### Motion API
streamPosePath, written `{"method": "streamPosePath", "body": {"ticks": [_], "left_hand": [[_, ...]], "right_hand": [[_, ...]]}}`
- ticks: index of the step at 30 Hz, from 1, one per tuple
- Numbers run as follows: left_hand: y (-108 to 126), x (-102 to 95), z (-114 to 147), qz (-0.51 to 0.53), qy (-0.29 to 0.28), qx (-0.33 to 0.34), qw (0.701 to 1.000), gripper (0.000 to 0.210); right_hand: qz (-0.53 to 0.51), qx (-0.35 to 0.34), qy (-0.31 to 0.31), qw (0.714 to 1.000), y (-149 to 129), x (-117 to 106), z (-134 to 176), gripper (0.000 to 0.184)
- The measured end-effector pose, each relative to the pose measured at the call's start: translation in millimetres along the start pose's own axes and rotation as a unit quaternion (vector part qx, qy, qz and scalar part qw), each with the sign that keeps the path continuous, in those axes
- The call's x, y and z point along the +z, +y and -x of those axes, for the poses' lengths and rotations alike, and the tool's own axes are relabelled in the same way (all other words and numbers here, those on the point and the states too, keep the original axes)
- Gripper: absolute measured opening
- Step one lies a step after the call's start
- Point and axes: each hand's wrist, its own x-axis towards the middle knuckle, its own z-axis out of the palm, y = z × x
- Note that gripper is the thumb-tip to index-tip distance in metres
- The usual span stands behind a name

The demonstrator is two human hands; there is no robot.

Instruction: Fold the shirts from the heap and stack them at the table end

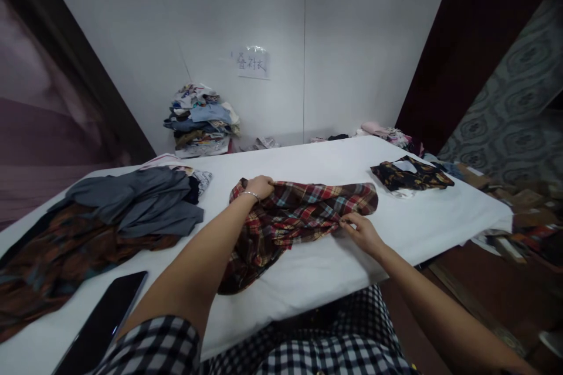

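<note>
The red-and-brown plaid shirt (303, 208) lies bunched across the middle of the desk (316, 272), its lower left part spreading toward the front edge. The left hand (260, 186) is curled over the shirt's upper left edge, gripping the fabric; its fingertips are hidden, and the forearm hides some of the shirt's left side. The right hand (364, 233) pinches the lower edge between thumb and index finger, the other fingers loosely bent. Folds conceal the collar and sleeves.

At left, the brown patterned garment (48, 263) is cut off by the picture's edge and partly covered by the grey garment (145, 196). The smartphone (103, 316) runs out of view at the bottom. The clothing stack (200, 120) rises past the desk's back edge, which hides its base. Items beyond the right edge are too dim to identify.

White cloth stretches behind the plaid shirt to the back edge, and a narrower strip separates it from the folded dark floral shirt (416, 174). Only a shallow band lies before the front edge.
</note>
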Motion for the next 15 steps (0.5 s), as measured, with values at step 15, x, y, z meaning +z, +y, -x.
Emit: {"method": "streamPosePath", "body": {"ticks": [15], "left_hand": [[-5,14.0,148,0.087,-0.084,0.184,0.975,0.014]], "right_hand": [[-0.185,0.221,-0.146,0.946,2,-22,-10,0.051]]}}
